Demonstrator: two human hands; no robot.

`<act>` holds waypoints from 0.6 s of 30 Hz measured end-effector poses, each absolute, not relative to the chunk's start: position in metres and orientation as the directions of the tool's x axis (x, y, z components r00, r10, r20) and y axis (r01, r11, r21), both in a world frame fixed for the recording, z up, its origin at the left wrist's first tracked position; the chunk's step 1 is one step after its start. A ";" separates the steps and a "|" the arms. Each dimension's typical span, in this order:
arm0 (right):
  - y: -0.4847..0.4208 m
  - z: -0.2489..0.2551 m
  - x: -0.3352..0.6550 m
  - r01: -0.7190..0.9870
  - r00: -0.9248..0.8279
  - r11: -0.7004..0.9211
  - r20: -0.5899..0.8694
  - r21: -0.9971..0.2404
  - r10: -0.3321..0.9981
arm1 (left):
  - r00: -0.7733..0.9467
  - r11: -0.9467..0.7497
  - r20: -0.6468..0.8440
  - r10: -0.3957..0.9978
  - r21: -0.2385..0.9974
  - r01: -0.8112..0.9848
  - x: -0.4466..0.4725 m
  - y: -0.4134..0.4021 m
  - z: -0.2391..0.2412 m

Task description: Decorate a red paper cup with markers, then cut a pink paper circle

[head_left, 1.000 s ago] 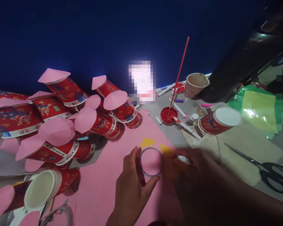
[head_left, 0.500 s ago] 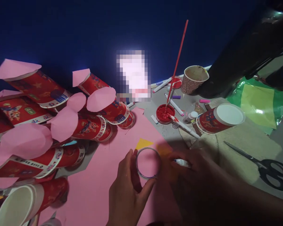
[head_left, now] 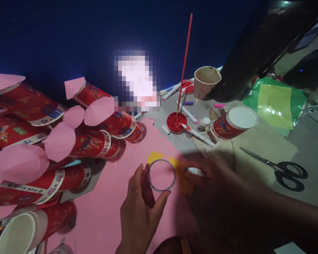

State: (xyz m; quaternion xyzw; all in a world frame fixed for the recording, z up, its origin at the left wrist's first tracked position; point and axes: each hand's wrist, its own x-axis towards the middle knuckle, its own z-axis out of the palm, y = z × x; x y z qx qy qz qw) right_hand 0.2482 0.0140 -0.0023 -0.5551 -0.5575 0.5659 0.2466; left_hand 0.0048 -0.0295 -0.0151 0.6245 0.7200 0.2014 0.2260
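My left hand (head_left: pixel 140 211) presses a thin round ring (head_left: pixel 161 175) flat on a pink paper sheet (head_left: pixel 108 208), thumb and forefinger curled round its near rim. My right hand (head_left: pixel 214 176), in shadow, grips a white marker (head_left: pixel 195 171) whose tip points at the ring's right side. Two yellow paper corners (head_left: pixel 155 157) show from under the ring.
Several red paper cups with pink paper caps (head_left: pixel 90 141) lie piled at the left. Behind are a red paint lid (head_left: pixel 176 122) with a red stick, a patterned cup (head_left: pixel 206 82), loose markers, and a red cup on its side (head_left: pixel 231 123). Black scissors (head_left: pixel 281 169) lie at the right by green film (head_left: pixel 274 104).
The view has swung, so everything has slid left in the picture. My right hand has steadied and the marker in it now shows clearly beside the ring. My left hand stays on the ring.
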 end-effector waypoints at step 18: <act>0.029 0.008 0.249 0.599 -0.239 -0.258 -0.476 -0.758 0.846 | -0.179 0.212 -0.114 0.977 0.522 0.826 0.014 -0.024 -0.002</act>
